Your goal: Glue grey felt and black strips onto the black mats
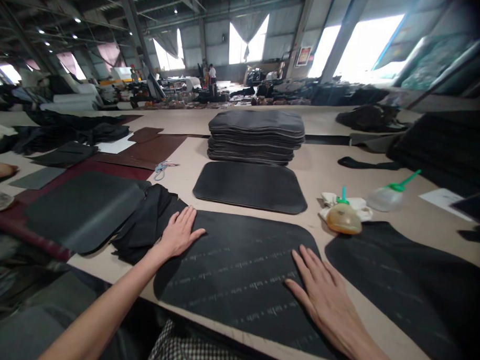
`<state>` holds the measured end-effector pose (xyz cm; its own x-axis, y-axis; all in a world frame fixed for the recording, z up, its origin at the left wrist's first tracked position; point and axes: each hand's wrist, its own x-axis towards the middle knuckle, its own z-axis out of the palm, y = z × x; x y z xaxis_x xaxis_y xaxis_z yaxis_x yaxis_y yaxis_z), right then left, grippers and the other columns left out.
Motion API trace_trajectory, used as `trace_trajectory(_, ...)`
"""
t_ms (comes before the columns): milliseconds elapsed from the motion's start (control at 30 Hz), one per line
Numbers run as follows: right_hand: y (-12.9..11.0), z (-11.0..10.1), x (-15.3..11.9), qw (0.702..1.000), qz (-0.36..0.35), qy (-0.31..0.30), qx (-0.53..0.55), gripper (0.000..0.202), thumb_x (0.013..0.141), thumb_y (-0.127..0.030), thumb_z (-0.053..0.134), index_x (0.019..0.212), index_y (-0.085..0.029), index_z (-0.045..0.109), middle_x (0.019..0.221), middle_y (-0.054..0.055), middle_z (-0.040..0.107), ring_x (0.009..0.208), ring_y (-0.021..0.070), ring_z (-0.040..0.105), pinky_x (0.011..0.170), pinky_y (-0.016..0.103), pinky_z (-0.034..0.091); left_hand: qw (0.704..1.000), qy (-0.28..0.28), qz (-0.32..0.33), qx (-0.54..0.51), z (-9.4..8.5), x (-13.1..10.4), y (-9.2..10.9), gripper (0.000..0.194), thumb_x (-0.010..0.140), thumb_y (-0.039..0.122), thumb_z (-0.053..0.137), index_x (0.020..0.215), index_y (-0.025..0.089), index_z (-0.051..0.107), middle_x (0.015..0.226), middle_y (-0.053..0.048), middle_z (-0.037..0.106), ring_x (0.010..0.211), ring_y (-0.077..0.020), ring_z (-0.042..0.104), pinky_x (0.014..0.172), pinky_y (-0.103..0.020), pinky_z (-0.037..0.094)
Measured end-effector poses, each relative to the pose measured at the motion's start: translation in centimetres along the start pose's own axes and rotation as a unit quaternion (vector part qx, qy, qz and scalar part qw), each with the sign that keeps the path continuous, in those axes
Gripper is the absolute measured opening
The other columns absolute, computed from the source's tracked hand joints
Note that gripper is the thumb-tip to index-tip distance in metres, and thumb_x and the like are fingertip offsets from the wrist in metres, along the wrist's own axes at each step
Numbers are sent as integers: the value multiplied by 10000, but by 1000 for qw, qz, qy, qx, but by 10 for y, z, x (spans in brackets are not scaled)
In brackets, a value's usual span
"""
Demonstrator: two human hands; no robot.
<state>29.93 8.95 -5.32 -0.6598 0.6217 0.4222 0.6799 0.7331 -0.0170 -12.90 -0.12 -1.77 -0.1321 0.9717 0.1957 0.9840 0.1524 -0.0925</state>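
A large dark panel [237, 269] with rounded corners and rows of pale printed lettering lies flat on the table in front of me. My left hand [181, 231] rests on its upper left corner, fingers stretched and thumb apart. On the right side of the panel my right hand [325, 288] lies flat with fingers spread. Just beyond is a smaller black rounded panel [250, 185], and behind that a tall stack of similar black panels [255, 136]. Crumpled black fabric [152, 219] sits beside my left wrist.
To the right stand a squeeze bottle [344, 219] of amber liquid on a white cloth and a clear bottle [387, 198] with a green nozzle. Another printed dark sheet [402, 280] lies near my right arm. Left are a grey-black sheet [89, 206] and a person's hand [2, 173].
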Motion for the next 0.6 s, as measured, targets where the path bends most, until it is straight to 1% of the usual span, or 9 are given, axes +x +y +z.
trace_trajectory(67,0,0,0,1000,2,-2,-1,753,1013,-602,349,1637,-225,158,1644,131,307,1492,329,341,1167,566,322,999,26,-17,13,-5,-5,5,772,994,655,288,1562,137,362,1620,-177,344,1525,-298,299,1227,-506,265)
trace_trajectory(100,-1,0,-1,1000,-1,-4,-2,755,1012,-600,354,1636,-222,160,1646,131,300,1495,330,335,1169,567,319,999,42,-18,14,-9,-9,11,777,992,652,304,1570,135,345,1626,-180,329,1531,-310,280,1233,-520,252)
trace_trajectory(133,-1,0,-1,1000,-1,-3,-2,753,1012,-597,355,1635,-219,165,1646,133,300,1496,329,334,1170,567,318,998,55,-9,9,-12,-14,21,780,990,647,318,1582,138,317,1634,-178,309,1538,-316,260,1236,-528,247)
trace_trajectory(200,-1,0,-1,1000,1,-1,-1,745,1013,-597,352,1631,-215,186,1640,137,314,1492,327,343,1169,569,320,997,63,34,-16,-19,-26,46,779,991,637,336,1605,165,252,1649,-161,282,1544,-306,246,1232,-522,268)
trace_trajectory(300,-1,-1,0,1000,6,-2,1,731,1014,-603,339,1619,-206,236,1633,141,330,1488,329,348,1167,570,328,990,35,111,-75,-26,-45,87,787,980,658,348,1613,207,219,1653,-134,294,1536,-268,278,1213,-481,327)
trace_trajectory(367,-1,-2,0,1000,5,-8,2,726,1013,-604,334,1610,-197,269,1629,145,338,1489,332,345,1167,567,332,983,8,151,-109,-29,-53,108,796,969,682,349,1610,228,221,1659,-117,289,1540,-250,269,1217,-471,322)
trace_trajectory(400,-1,-2,1,1000,4,-10,3,720,1014,-600,331,1605,-192,283,1626,148,343,1490,332,344,1167,567,333,978,-5,166,-123,-31,-54,114,794,966,690,345,1608,238,224,1662,-106,285,1545,-244,256,1222,-473,310)
trace_trajectory(500,-2,-4,1,1000,2,-18,2,710,1018,-593,330,1600,-189,289,1624,148,348,1493,327,338,1167,563,336,968,-37,198,-150,-36,-51,121,774,970,696,320,1603,260,232,1667,-70,284,1555,-240,223,1238,-483,260)
trace_trajectory(600,-2,-4,1,1000,3,-21,-3,704,1022,-591,335,1602,-197,277,1627,143,345,1497,314,333,1173,553,332,965,-51,205,-154,-35,-40,112,751,977,696,293,1597,275,244,1674,-49,265,1556,-239,218,1243,-487,230)
